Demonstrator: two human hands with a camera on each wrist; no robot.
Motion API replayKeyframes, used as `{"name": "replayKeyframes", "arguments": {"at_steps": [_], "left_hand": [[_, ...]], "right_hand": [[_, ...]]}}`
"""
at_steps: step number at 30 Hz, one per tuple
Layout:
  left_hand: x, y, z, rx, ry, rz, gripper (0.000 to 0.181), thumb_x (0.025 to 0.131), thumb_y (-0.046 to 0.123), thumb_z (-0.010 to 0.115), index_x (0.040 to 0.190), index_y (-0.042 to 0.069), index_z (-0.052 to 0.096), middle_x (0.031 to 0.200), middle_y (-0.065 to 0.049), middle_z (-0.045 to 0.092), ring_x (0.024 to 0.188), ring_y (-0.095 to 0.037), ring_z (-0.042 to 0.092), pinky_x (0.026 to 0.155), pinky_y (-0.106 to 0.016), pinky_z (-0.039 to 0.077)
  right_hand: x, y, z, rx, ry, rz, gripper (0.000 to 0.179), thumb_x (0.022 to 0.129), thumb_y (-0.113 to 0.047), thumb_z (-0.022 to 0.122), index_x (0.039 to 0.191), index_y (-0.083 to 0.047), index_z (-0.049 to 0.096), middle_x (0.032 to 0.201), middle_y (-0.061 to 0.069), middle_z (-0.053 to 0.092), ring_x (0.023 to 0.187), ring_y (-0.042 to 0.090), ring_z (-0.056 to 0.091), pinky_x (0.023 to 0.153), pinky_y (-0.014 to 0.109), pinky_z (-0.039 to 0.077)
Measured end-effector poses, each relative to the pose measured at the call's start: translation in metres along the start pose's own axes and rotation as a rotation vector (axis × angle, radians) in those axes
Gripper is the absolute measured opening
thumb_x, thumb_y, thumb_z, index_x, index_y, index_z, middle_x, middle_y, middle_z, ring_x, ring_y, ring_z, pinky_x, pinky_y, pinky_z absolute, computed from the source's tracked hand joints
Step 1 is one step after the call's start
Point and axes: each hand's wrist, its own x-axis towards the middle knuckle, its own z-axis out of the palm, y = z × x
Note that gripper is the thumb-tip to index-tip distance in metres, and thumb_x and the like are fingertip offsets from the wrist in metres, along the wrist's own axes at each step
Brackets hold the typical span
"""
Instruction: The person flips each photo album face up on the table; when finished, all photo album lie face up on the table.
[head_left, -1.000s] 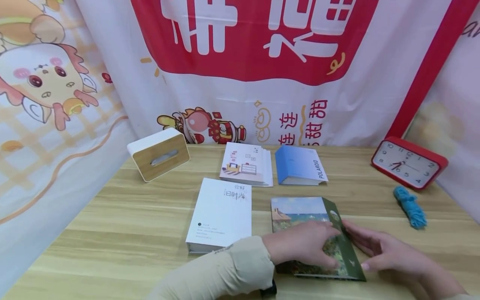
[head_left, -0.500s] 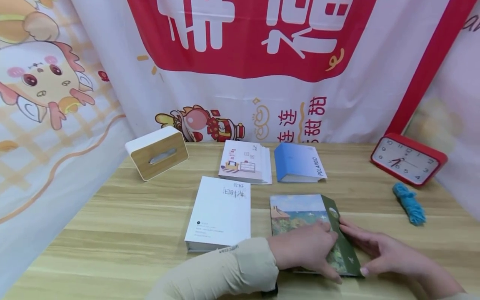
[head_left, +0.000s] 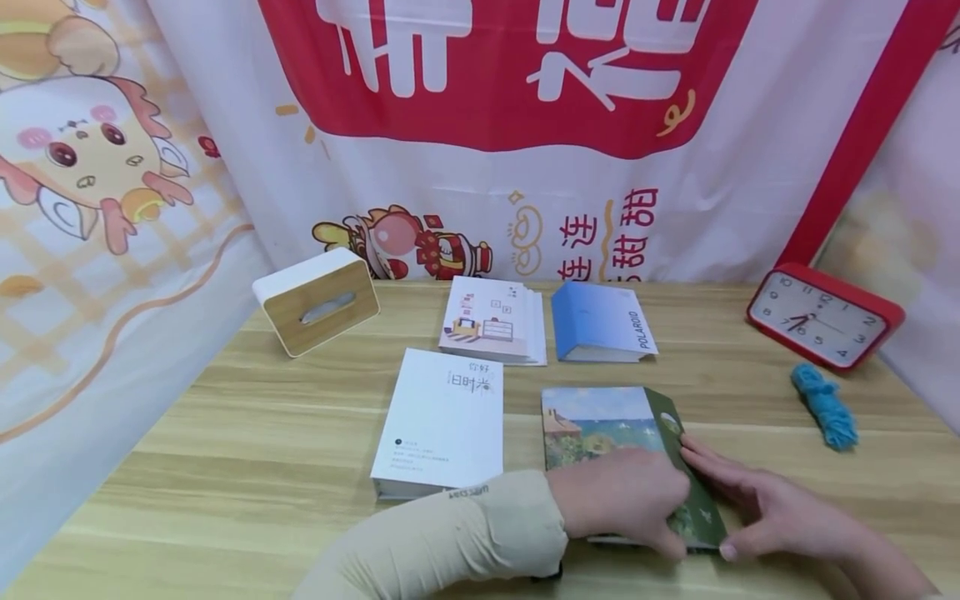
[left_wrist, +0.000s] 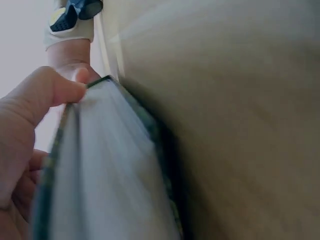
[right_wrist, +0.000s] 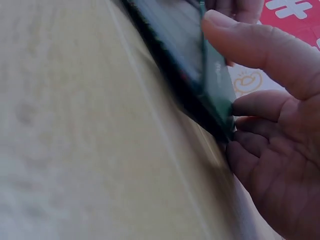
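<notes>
A thick book [head_left: 596, 417] with a painted seaside cover and a green spine lies on the wooden table at front right. My left hand [head_left: 626, 497] is over its cover with curled fingers, the thumb reaching toward the near edge. In the left wrist view, that thumb sits on the cover's edge beside the white pages [left_wrist: 115, 165], so the hand grips the cover side. My right hand [head_left: 783, 510] touches the green spine from the right. The right wrist view has its fairly straight fingers along the spine [right_wrist: 217, 85], thumb above. The left fingertips are hidden in the head view.
A white book [head_left: 442, 425] lies to the left. Behind stand an illustrated book [head_left: 483, 321] and a blue POLAROID book [head_left: 603, 321]. A tissue box [head_left: 318, 304] sits back left; a red clock [head_left: 825, 317] and a blue yarn bundle [head_left: 825, 406] are at right.
My left fingers have curled in, and that hand has shifted slightly right over the book's cover. The right hand stays at the spine.
</notes>
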Motion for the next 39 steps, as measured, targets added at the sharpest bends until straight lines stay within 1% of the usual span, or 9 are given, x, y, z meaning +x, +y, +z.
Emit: {"name": "replayKeyframes", "arguments": {"at_steps": [2,7,11,13,16,20,29,33,39], "left_hand": [[-0.001,-0.001,-0.002,-0.032,0.009,-0.017,0.024,0.081,0.039,0.065,0.071,0.022,0.051,0.061,0.014,0.049,0.051,0.0,0.044,0.05,-0.011,0.038],[-0.003,-0.002,-0.01,-0.098,0.079,-0.062,0.024,0.079,0.038,0.065,0.072,0.021,0.05,0.058,0.014,0.048,0.046,0.002,0.04,0.042,-0.011,0.034],[-0.006,-0.005,-0.018,-0.119,0.156,-0.087,0.028,0.08,0.039,0.065,0.068,0.02,0.047,0.054,0.013,0.043,0.044,0.001,0.035,0.041,-0.012,0.03],[-0.008,-0.007,-0.021,-0.136,0.199,-0.096,0.03,0.08,0.038,0.065,0.066,0.02,0.045,0.053,0.013,0.041,0.044,0.001,0.032,0.04,-0.012,0.029],[-0.011,-0.009,-0.025,-0.161,0.253,-0.111,0.031,0.08,0.039,0.064,0.065,0.02,0.044,0.053,0.013,0.039,0.043,0.002,0.03,0.04,-0.013,0.029],[-0.014,-0.011,-0.028,-0.19,0.301,-0.15,0.029,0.082,0.041,0.063,0.068,0.022,0.045,0.055,0.013,0.041,0.045,0.003,0.031,0.041,-0.012,0.029],[-0.025,-0.014,-0.03,-0.257,0.589,-0.098,0.016,0.088,0.032,0.059,0.095,0.018,0.062,0.075,0.012,0.059,0.059,0.006,0.043,0.053,-0.003,0.033],[-0.031,-0.014,-0.03,-0.261,0.676,-0.109,0.034,0.091,0.031,0.054,0.119,0.011,0.061,0.103,0.004,0.068,0.077,0.005,0.055,0.066,-0.001,0.038],[-0.035,-0.014,-0.025,-0.319,0.893,-0.031,0.033,0.089,0.023,0.059,0.117,0.005,0.06,0.104,-0.004,0.068,0.075,0.003,0.055,0.06,-0.001,0.037]], "right_hand": [[-0.001,-0.002,0.001,-0.008,0.004,0.02,0.08,0.087,-0.006,0.06,0.15,-0.021,0.013,0.146,-0.034,0.011,0.122,-0.025,0.016,0.093,0.002,0.023],[-0.002,-0.004,0.003,-0.069,0.073,0.108,0.084,0.086,-0.013,0.062,0.15,-0.026,0.009,0.156,0.003,-0.003,0.114,-0.029,0.017,0.089,0.004,0.029],[-0.002,-0.004,0.001,-0.163,0.203,0.148,0.079,0.086,-0.019,0.063,0.149,-0.022,0.015,0.151,0.025,0.011,0.115,-0.019,0.029,0.084,0.008,0.037],[-0.002,-0.004,0.0,-0.195,0.266,0.146,0.075,0.087,-0.019,0.062,0.148,-0.017,0.02,0.149,0.022,0.025,0.114,-0.016,0.034,0.083,0.009,0.039],[-0.001,-0.005,0.0,-0.193,0.358,0.107,0.067,0.088,-0.015,0.062,0.145,-0.01,0.028,0.142,-0.005,0.04,0.109,-0.019,0.037,0.082,0.01,0.042],[0.001,-0.01,0.001,-0.112,0.482,0.045,0.058,0.089,-0.009,0.059,0.142,-0.009,0.035,0.125,-0.034,0.042,0.106,-0.016,0.043,0.079,0.012,0.046],[0.012,-0.025,0.001,0.276,0.52,-0.237,0.051,0.092,0.008,0.045,0.139,-0.011,0.041,0.131,-0.021,0.05,0.11,-0.006,0.05,0.081,0.017,0.051],[0.017,-0.035,0.003,0.298,0.499,-0.322,0.051,0.093,0.009,0.04,0.14,-0.011,0.04,0.132,-0.017,0.051,0.109,-0.001,0.053,0.081,0.019,0.051],[0.02,-0.053,0.01,0.204,0.582,-0.371,0.052,0.09,0.012,0.044,0.138,-0.007,0.041,0.129,-0.015,0.054,0.105,0.0,0.057,0.077,0.018,0.053]]}}
